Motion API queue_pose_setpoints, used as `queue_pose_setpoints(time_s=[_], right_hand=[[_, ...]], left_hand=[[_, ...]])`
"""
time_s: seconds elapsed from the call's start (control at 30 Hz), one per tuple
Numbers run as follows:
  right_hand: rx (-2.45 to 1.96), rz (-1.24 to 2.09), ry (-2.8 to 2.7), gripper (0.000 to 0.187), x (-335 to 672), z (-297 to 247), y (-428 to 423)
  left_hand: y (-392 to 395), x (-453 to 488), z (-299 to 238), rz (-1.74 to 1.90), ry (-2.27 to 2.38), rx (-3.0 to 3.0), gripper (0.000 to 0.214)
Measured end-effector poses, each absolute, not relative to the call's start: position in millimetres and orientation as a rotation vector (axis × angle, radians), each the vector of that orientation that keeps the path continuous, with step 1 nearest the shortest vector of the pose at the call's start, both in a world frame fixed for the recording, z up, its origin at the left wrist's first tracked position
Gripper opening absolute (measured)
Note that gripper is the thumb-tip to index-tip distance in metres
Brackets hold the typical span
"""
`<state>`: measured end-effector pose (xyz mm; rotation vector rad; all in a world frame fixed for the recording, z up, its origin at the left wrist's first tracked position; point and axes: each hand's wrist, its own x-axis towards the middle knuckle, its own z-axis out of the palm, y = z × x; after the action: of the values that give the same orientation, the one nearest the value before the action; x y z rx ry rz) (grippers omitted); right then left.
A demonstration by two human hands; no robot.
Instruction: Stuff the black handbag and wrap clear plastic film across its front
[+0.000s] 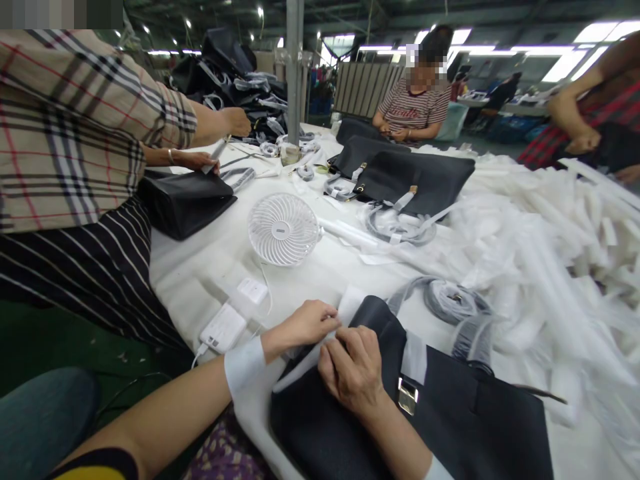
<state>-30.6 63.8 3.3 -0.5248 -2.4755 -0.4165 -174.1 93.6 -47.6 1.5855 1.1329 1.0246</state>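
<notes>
- while the black bag (480, 417) lies on the white-covered table (187, 277) right in front of the person, the right hand (353, 367) rests on its left part, fingers curled; whether they pinch anything cannot be told.
- the left hand (306, 325) is just beside it, fingers drawn together near a white sheet (351, 303) at the bag's far left edge; a grip on the sheet cannot be made out.
- a gold clasp (407, 396) sits on the bag, right of the right hand.
- beyond the bag lies a wrapped strap (457, 300), coiled.
- a white fan (283, 230) stands farther back, near a white adapter (223, 327).
- heaped white wrapping (550, 267) covers the table's right side.
- at left, a co-worker in a checked shirt (75, 127) stands by another black bag (187, 200).
</notes>
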Motion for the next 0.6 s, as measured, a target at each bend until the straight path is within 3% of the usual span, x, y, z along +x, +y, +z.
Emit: queue_pose_setpoints(time_s=[0.13,0.27,0.43,0.6], right_hand=[[-0.832,-0.434,-2.374,0.013,-28,-2,70],[-0.765,-0.390,-2.428,0.005,-26,-1,71],[-0.643,-0.350,-2.717,0.023,-32,2,75],[-0.785,-0.384,-2.827,0.032,-33,2,81]], left_hand=[[94,-174,-55,1.058,1.070,1.659,0.030],[95,-174,-67,1.082,1.074,1.668,0.032],[96,-172,-77,1.106,1.156,1.713,0.013],[80,-176,-66,1.163,1.118,1.669,0.021]])
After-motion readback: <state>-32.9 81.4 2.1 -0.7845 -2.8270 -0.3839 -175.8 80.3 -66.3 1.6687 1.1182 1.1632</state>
